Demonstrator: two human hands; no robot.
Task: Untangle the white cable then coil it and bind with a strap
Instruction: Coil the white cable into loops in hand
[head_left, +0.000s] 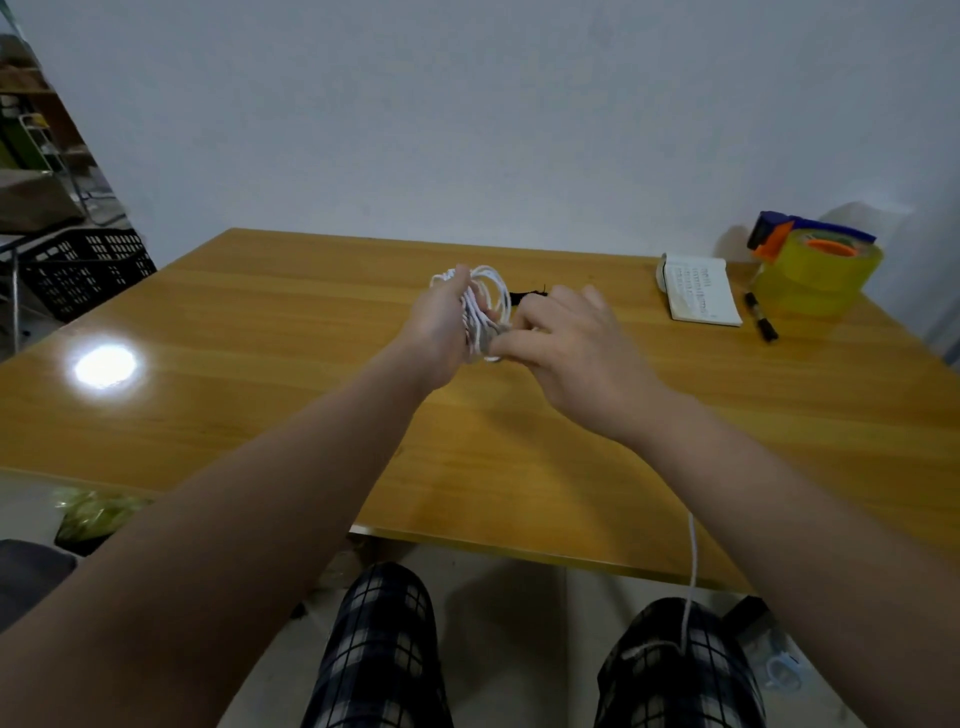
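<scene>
Head view, single frame. The wooden bench (571, 441) stands against a plain pale wall.

Left hand (444, 319): raised above mid-bench, fingers curled round a bundle of loops of the white cable (491, 288). The loops stand up out of the fist and fan toward the right.

Right hand (569, 340): just beside the left, back of the hand to the camera. Thumb and forefinger pinch the lower end of the same bundle; the other fingers are loosely spread. A small grey patch sits at the pinch point. It may be a plug or a fitting, but motion blur hides it.

One free run of the cable hangs off the near bench edge and ends on the right knee (checked dark trousers (379, 654)).

The black strap (527, 297) lies flat on the bench just behind the hands, touched by neither.

Far right corner of the bench:
- Open notebook (701, 291), with lines of dark writing too blurred to read.
- Black marker (761, 325), just beside the notebook.
- Tape dispenser (815, 270), blue and orange, on a yellowish roll; no label legible.

Left of the bench, on the floor, is a black slotted crate (88, 270). No brand or marking is readable anywhere.
</scene>
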